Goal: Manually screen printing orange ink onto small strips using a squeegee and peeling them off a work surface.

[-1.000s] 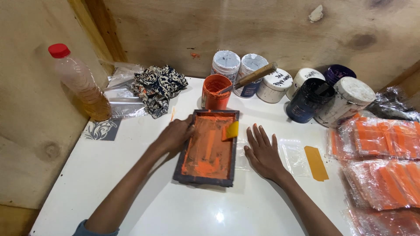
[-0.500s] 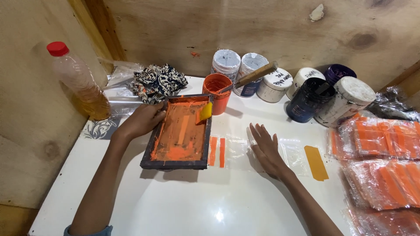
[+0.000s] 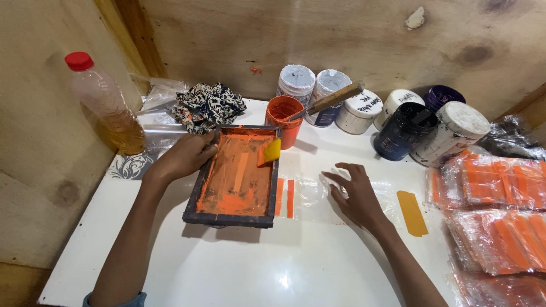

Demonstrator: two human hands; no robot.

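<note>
Left hand (image 3: 182,156) grips the frame (image 3: 234,177) by its edge, steadying it; right hand (image 3: 355,196), fingers spread, pins the clear bag (image 3: 310,193) flat.

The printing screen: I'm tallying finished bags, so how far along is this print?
Done: two orange stripes show on the clear bag beside the printing screen, and printed bags are stacked at the right. In hand: the left hand grips the screen's far corner; the right hand rests on the bag. Left: moving this bag to the stack.
</note>
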